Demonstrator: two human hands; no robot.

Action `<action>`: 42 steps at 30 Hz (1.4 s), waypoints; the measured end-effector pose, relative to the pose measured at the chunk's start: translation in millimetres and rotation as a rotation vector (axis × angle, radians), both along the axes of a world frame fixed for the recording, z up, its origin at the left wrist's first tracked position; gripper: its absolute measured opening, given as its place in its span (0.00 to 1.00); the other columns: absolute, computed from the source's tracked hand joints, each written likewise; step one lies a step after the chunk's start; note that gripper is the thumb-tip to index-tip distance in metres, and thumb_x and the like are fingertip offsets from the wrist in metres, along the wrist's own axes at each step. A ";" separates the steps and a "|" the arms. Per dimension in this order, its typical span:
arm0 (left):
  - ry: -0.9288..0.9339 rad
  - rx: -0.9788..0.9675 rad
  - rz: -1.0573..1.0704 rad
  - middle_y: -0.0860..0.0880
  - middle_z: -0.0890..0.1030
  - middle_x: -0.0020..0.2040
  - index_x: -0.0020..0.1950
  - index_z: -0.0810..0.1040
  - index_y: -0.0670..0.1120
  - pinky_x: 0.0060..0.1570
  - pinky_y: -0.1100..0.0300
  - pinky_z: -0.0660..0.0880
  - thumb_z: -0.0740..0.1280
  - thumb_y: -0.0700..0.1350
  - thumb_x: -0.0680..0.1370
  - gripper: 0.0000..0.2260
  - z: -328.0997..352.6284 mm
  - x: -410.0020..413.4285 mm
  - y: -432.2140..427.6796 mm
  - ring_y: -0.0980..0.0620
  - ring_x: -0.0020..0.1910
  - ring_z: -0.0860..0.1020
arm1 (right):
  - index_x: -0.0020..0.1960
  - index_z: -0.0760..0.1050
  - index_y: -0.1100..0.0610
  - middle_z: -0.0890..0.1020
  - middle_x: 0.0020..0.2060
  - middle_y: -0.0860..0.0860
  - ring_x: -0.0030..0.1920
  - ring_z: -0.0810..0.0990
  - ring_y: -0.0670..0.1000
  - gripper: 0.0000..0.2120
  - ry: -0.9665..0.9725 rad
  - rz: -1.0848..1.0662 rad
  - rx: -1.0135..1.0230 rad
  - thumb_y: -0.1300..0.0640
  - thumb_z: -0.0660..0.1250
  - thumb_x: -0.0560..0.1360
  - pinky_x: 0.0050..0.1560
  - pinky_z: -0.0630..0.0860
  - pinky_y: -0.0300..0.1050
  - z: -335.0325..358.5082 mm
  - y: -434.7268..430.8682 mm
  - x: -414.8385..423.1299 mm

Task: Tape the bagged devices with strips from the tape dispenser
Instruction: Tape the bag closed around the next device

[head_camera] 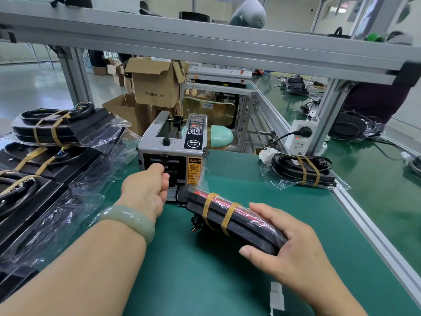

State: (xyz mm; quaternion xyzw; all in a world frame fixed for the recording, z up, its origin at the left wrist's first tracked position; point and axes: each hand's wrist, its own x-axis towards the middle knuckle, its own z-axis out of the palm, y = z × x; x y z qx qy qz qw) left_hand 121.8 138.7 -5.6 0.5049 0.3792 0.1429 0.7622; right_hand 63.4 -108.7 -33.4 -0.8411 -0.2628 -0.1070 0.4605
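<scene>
A grey automatic tape dispenser (173,144) stands at the middle of the green mat. My left hand (148,188), with a pale green bangle on the wrist, reaches to its front outlet slot, fingers curled at the opening; whether they pinch a strip is hidden. My right hand (289,245) grips a black device in a clear bag (230,220), bound by two yellow rubber bands, held tilted just in front of the dispenser. Several bagged devices (59,131) are stacked at the left. Another bagged device (303,169) lies at the right.
The green mat (205,270) ends at an aluminium rail (369,226) on the right. A white power strip (298,137) hangs on the frame post. Cardboard boxes (155,83) stand behind the table. A white scrap (276,297) lies near my right wrist. An overhead shelf beam crosses above.
</scene>
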 end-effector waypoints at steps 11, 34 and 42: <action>-0.408 0.504 -0.332 0.65 0.79 0.54 0.37 0.85 0.56 0.56 0.71 0.67 0.70 0.51 0.73 0.07 -1.2 -97.8 -61.2 0.73 0.53 0.74 | 0.54 0.77 0.38 0.80 0.52 0.30 0.56 0.78 0.35 0.11 0.033 -0.097 0.260 0.48 0.58 0.78 0.53 0.68 0.24 -10.8 19.9 -2.3; -0.295 0.798 -0.379 0.67 0.58 0.69 0.33 0.82 0.59 0.65 0.68 0.53 0.63 0.54 0.67 0.08 -19.2 -100.6 -91.9 0.64 0.74 0.53 | 0.47 0.81 0.43 0.84 0.44 0.37 0.48 0.82 0.39 0.15 0.135 -0.228 0.494 0.46 0.56 0.77 0.46 0.73 0.28 -22.6 44.4 -9.3; -0.285 0.831 -0.399 0.60 0.55 0.77 0.32 0.82 0.59 0.70 0.62 0.53 0.67 0.47 0.71 0.10 -18.5 -99.3 -95.1 0.61 0.75 0.53 | 0.49 0.83 0.48 0.86 0.46 0.46 0.50 0.84 0.48 0.17 0.209 -0.192 0.571 0.42 0.57 0.76 0.50 0.79 0.45 -27.7 46.9 -9.5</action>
